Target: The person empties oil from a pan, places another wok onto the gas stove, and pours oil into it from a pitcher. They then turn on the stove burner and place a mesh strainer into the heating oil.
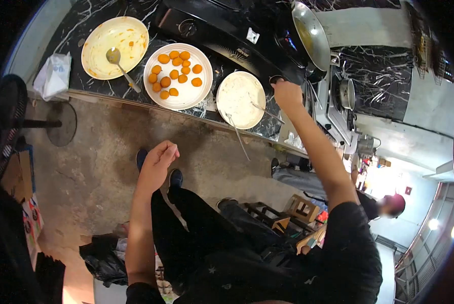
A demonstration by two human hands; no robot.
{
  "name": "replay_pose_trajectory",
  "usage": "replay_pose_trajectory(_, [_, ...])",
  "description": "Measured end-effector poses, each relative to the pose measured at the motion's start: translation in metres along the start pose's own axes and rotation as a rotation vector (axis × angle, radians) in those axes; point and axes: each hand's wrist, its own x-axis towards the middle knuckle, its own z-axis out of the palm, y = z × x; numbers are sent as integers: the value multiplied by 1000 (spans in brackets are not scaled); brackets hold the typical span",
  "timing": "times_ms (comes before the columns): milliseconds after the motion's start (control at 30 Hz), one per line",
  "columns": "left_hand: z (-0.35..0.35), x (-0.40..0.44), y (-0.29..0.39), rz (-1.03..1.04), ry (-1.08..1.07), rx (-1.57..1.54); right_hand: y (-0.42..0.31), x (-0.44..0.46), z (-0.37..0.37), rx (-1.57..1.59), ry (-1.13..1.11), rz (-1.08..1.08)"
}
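My right hand [287, 93] reaches to the front of the black stove [212, 30], its fingers closed round a dark knob [276, 79]. Over the floor, my left hand [161, 158] hangs with its fingers curled in and nothing visible in them. A plate of orange balls [174, 104] sits on the counter. To its right is a bowl of white batter or flour [240, 91] with two metal utensils resting in it. On the left stands a smeared cream bowl [100, 73] holding a spoon [114, 57]. A wok [315, 43] with oil rests on the stove's right burner.
White tissue packaging [54, 76] lies at the counter's left end. A small pot [346, 93] is on another stove to the right. A fan [14, 121] stands at left. Another person [389, 206] is at the right; wooden stools [303, 209] stand behind.
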Motion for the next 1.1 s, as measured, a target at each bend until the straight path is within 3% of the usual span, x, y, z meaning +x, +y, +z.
replay_pose_trajectory(67, [-1, -13, -5, -20, 65, 61, -4, -16, -8, 200, 49, 253])
replay_pose_trajectory(100, [-4, -18, -12, -15, 76, 55, -6, -24, -13, 268, 84, 280])
replay_pose_trajectory(333, [-33, -43, -57, -120, 156, 11, -11, -36, 5, 485, 446, 252])
replay_pose_trajectory(567, [-48, -38, -72, -101, 282, -3, -13, -32, 13, 464, 448, 261])
replay_pose_trajectory(800, [-50, -34, -70, -81, 272, 13, -13, -23, 5, 472, 333, 349])
replay_pose_trajectory(867, [-56, -35, -69, -128, 237, 91, -12, -28, 5, 430, 371, 342])
replay_pose_trajectory(933, [-46, -36, -78, -30, 342, 353, -7, -45, -4, 383, 366, 375])
replay_pose_trajectory(967, [-53, -40, -87, -40, 282, 394, -1, -54, -2, 487, 417, 253])
replay_pose_trajectory(1000, [-58, -45, -99, -37, 301, 471, 1, -52, 1, 931, 396, 410])
replay_pose_trajectory(1033, [-65, -54, -103, 74, 380, 517, -9, -69, -13, 1053, 561, 298])
replay_pose_trajectory(1067, [-58, -58, -67, 42, 406, 448, -14, -93, -33, 1151, 522, 247])
replay_pose_trajectory(1100, [-75, -59, -76, 1, 301, 204, -35, -116, -63, 1220, 543, 263])
